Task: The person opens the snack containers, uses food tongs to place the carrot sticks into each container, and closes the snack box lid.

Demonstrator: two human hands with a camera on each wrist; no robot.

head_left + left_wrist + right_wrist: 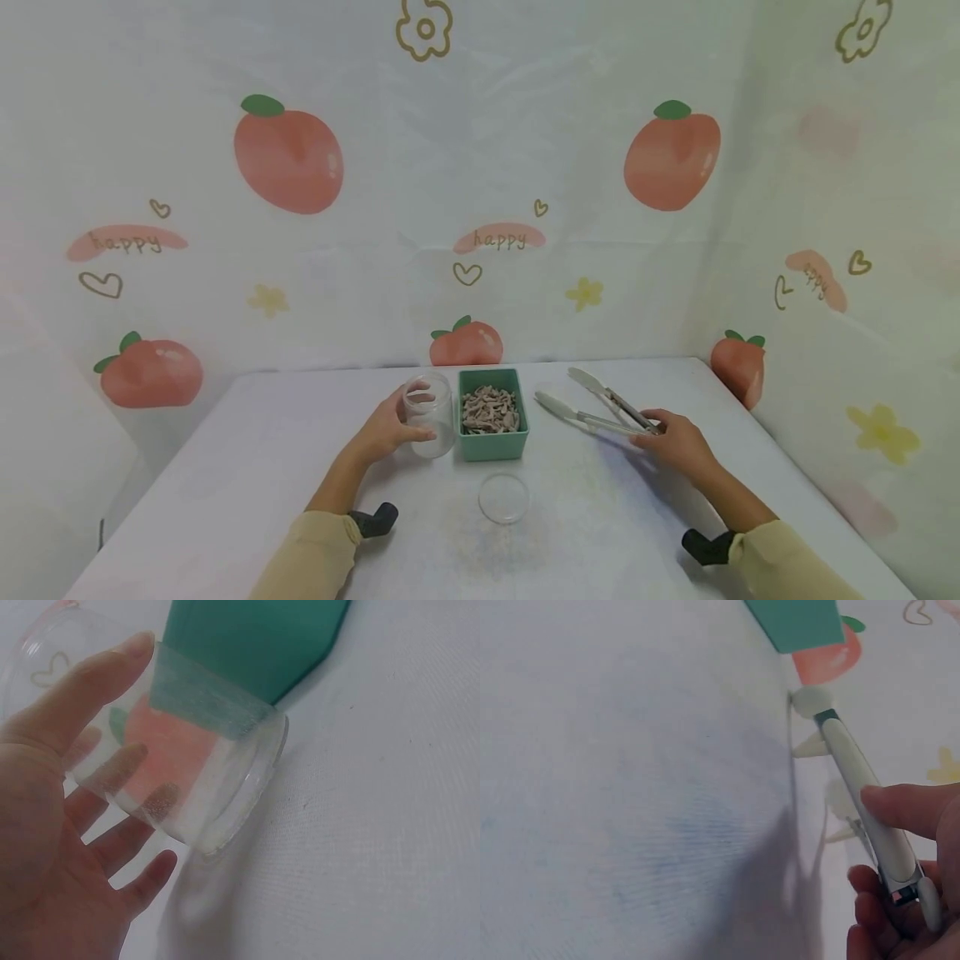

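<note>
My left hand (386,427) holds a clear, see-through jar (435,429), thumb on the near side and fingers round the far side. In the left wrist view the jar's base (251,780) stands out past the fingertips. The jar is right beside the left wall of a green rectangular box (491,448), which holds a heap of brownish-grey dried pieces (490,410). My right hand (678,446) grips a pair of tongs (866,791) near the hinged end. Their two arms are spread, the tips pointing toward the box with nothing between them.
A clear round lid (504,498) lies flat on the white table (600,533), in front of the box. Behind the table and on the right hang white sheets (570,175) printed with peaches. Black wrist mounts (375,521) stick out at both sleeves.
</note>
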